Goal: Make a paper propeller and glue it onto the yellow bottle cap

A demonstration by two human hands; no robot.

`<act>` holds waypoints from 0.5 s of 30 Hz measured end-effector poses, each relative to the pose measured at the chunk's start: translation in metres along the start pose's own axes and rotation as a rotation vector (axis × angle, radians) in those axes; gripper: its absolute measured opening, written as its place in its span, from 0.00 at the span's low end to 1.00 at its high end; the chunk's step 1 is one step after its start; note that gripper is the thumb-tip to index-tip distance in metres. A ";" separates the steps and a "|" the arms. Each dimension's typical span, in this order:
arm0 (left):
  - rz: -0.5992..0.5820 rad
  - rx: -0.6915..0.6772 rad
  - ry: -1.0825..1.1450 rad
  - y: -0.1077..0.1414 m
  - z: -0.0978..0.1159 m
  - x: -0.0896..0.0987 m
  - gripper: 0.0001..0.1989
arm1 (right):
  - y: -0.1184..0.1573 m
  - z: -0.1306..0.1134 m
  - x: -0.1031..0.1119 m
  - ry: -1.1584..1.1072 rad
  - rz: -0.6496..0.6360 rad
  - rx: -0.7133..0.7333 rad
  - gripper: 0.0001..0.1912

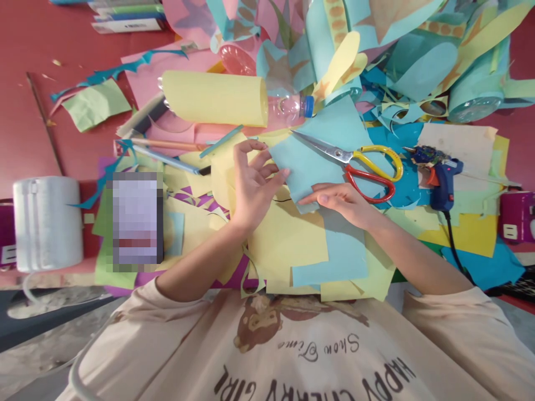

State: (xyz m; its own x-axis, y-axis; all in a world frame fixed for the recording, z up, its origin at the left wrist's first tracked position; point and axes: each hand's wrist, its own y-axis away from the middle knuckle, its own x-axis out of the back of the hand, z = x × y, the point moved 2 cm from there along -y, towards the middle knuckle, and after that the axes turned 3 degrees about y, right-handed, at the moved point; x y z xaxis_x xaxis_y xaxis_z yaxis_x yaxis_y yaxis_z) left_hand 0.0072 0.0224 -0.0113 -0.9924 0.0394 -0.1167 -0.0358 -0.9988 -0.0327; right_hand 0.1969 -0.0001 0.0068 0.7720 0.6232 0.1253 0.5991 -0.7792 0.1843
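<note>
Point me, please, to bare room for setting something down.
Mainly the red tabletop at far left, between the white case, the crumpled green paper and the books, crossed by a thin dark strip. The middle and right are crowded with coloured paper, scissors and a glue gun.

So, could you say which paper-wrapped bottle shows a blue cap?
The yellow-wrapped bottle, lying beyond the left hand; its blue cap is the only one visible.

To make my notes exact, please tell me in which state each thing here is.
Scissors: blades closed, handles apart.
Glue gun: lying down, small red light showing.
Plastic bottle: on its side, capped, partly wrapped in yellow paper.
Light-blue sheet: flat, under the scissors.
Device: screen lit, content blurred.
</note>
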 end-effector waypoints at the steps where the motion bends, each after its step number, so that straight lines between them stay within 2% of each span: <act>1: 0.004 0.002 -0.008 0.000 0.000 0.000 0.24 | 0.000 0.000 0.000 -0.004 0.010 0.014 0.23; 4: -0.030 -0.023 -0.017 0.000 0.001 -0.001 0.19 | 0.000 0.001 0.001 0.006 0.044 0.047 0.22; 7: -0.153 0.017 -0.058 0.001 0.000 -0.005 0.10 | 0.000 0.002 0.003 0.027 0.058 0.064 0.20; 10: -0.238 0.088 -0.122 0.003 0.001 -0.006 0.11 | 0.001 0.004 0.004 0.012 0.053 0.080 0.18; 13: -0.206 0.074 -0.131 0.003 0.001 -0.004 0.13 | 0.000 0.006 0.002 -0.100 0.057 0.107 0.15; 15: -0.177 0.060 -0.103 0.002 0.000 -0.003 0.14 | 0.000 0.008 0.001 -0.206 0.107 0.116 0.12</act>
State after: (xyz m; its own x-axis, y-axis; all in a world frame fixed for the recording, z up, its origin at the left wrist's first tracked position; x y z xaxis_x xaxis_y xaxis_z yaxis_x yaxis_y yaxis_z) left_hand 0.0098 0.0206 -0.0115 -0.9766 0.2145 -0.0117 -0.2147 -0.9766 0.0159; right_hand 0.1996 0.0003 -0.0013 0.8522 0.5191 -0.0657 0.5228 -0.8499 0.0661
